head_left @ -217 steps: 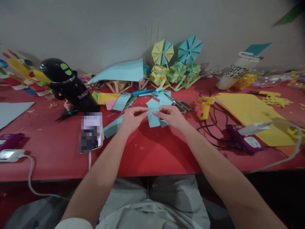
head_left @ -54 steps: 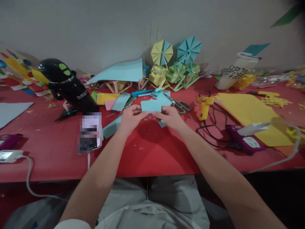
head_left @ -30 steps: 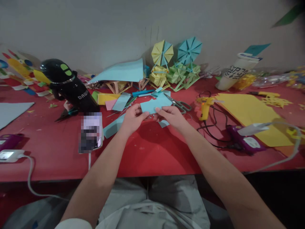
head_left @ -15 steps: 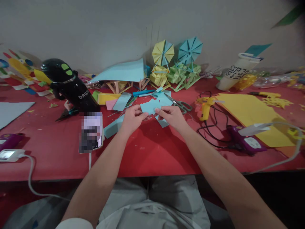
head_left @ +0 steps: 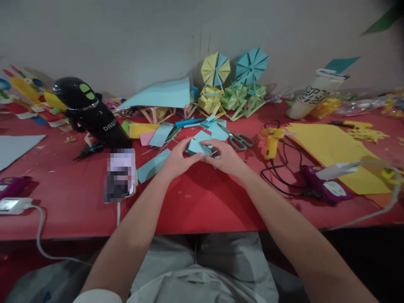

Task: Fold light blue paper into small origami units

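Observation:
Between both hands is a small piece of light blue paper (head_left: 198,147), bent so that part of it stands up in a fold. My left hand (head_left: 179,159) grips its left side, thumb along the near edge. On the right side my right hand (head_left: 224,156) pinches it, the thumb meeting the left thumb at the front. Beyond the fingers lie more blue paper pieces (head_left: 217,129). Grey-handled scissors (head_left: 240,141) rest just past my right hand. A blue paper strip (head_left: 154,165) lies left of my left hand.
A black bottle (head_left: 94,115) and a phone (head_left: 121,174) stand to the left. Folded paper wheels (head_left: 251,66) lean at the wall. On the right are a yellow glue gun (head_left: 271,141) with its cord, a purple power strip (head_left: 326,187) and yellow sheets (head_left: 328,147).
The blue paper was held up nearly flat; now it is folded over, lower and nearer. Both hands have closed in, with the thumbs brought together.

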Demonstrator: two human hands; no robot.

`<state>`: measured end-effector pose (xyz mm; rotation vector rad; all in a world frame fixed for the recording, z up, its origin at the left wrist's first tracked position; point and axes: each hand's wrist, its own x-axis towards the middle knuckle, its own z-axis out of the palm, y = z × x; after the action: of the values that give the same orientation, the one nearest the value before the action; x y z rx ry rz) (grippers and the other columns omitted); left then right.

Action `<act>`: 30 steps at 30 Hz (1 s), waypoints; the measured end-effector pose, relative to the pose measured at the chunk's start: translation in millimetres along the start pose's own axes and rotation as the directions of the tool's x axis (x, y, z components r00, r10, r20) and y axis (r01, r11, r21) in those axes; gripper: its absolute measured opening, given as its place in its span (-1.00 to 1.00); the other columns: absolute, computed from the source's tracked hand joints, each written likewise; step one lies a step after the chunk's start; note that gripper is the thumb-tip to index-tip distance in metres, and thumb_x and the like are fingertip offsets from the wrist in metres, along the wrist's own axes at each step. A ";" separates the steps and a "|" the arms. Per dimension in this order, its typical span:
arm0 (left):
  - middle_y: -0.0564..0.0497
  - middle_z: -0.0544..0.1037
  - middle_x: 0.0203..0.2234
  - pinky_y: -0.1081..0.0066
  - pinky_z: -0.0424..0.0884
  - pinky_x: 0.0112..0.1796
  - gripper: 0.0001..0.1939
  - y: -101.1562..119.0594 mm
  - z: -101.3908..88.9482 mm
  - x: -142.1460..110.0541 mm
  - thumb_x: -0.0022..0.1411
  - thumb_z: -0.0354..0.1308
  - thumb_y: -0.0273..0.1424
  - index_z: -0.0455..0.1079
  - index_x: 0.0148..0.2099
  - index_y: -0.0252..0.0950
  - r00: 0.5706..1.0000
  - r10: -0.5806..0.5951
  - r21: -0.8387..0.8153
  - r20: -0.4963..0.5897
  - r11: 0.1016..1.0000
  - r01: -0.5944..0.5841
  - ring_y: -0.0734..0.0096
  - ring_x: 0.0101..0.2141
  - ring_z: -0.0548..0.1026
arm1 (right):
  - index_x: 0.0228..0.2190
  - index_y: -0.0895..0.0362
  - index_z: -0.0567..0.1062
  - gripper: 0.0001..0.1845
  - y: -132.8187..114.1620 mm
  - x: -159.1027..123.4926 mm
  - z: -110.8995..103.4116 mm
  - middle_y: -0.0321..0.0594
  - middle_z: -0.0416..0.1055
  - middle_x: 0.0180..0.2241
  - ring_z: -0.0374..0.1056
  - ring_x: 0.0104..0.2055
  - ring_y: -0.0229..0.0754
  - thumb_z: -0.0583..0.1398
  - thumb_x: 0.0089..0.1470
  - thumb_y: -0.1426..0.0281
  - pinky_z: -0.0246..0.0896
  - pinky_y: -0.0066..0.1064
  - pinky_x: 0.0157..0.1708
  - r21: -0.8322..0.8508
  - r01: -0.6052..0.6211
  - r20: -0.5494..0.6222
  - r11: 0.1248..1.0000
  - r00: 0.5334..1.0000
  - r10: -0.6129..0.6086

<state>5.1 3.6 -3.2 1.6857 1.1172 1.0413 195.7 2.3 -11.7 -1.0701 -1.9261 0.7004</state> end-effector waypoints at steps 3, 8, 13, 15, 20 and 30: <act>-0.21 0.42 0.14 0.10 0.34 0.11 -0.30 -1.8 -2.0 -0.1 0.03 0.34 -0.19 0.29 0.19 -0.30 1.000 -0.006 0.028 0.001 1.000 0.006 0.06 0.12 0.40 | -0.07 0.10 0.50 -0.60 -5.4 0.8 -3.1 -0.09 0.49 -0.08 0.40 -0.20 -0.14 0.21 0.09 0.18 0.35 -0.30 -0.22 0.030 -0.032 0.022 0.999 0.999 0.031; -0.19 0.48 0.08 0.07 0.33 0.12 -0.48 -3.9 -6.1 4.5 0.12 0.24 -0.35 0.36 0.14 -0.32 0.997 0.072 0.060 0.023 0.995 -0.074 0.09 0.08 0.44 | -0.56 0.11 0.32 -0.52 -10.3 3.0 -6.0 -0.32 0.23 -0.57 0.19 -0.47 -0.27 0.04 0.20 0.02 0.21 -0.40 -0.42 0.047 -0.122 0.020 0.991 0.992 0.121; -0.16 0.48 0.08 0.11 0.39 0.06 -0.52 -5.3 -6.8 6.6 0.12 0.17 -0.47 0.38 0.13 -0.31 0.999 0.021 -0.004 0.032 1.000 -0.021 0.15 0.04 0.47 | -0.62 0.09 0.20 -0.48 -4.1 4.6 -6.4 -0.33 0.13 -0.61 0.17 -0.48 -0.26 0.14 0.10 -0.04 0.21 -0.39 -0.45 0.145 -0.188 -0.046 0.971 0.979 0.197; -0.15 0.48 0.08 0.14 0.39 0.05 -0.53 -3.7 -5.9 5.4 0.12 0.15 -0.49 0.38 0.11 -0.29 1.000 0.014 -0.027 0.025 1.000 -0.013 0.18 0.05 0.45 | -0.58 0.09 0.27 -0.52 -2.5 5.5 -7.0 -0.31 0.21 -0.58 0.22 -0.46 -0.24 0.20 0.03 -0.04 0.24 -0.38 -0.44 0.215 -0.202 -0.053 0.956 0.975 0.218; -0.13 0.47 -0.03 0.22 0.42 0.00 -0.59 0.3 -3.9 2.8 0.05 0.19 -0.56 0.36 0.00 -0.28 0.997 0.022 0.021 -0.069 1.000 -0.021 0.27 0.01 0.43 | -0.42 0.08 0.42 -0.54 -2.6 6.8 -8.0 -0.27 0.38 -0.49 0.30 -0.45 -0.21 0.28 -0.11 -0.06 0.32 -0.32 -0.40 0.388 -0.227 -0.051 0.893 0.962 0.267; 0.00 0.47 -0.24 0.33 0.45 -0.14 -0.75 4.7 -2.5 1.9 0.03 0.16 -0.60 0.29 -0.22 -0.27 0.989 0.104 0.036 -0.102 0.994 -0.100 0.39 -0.18 0.46 | -0.38 0.10 0.32 -0.45 -1.8 7.2 -5.2 -0.43 0.32 -0.65 0.24 -0.61 -0.34 0.37 -0.20 -0.02 0.32 -0.41 -0.56 0.446 -0.265 -0.171 0.855 0.913 0.371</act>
<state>4.4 4.7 2.2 1.7452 1.1277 1.1935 197.1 8.0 -4.8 -1.1517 -1.3114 1.0516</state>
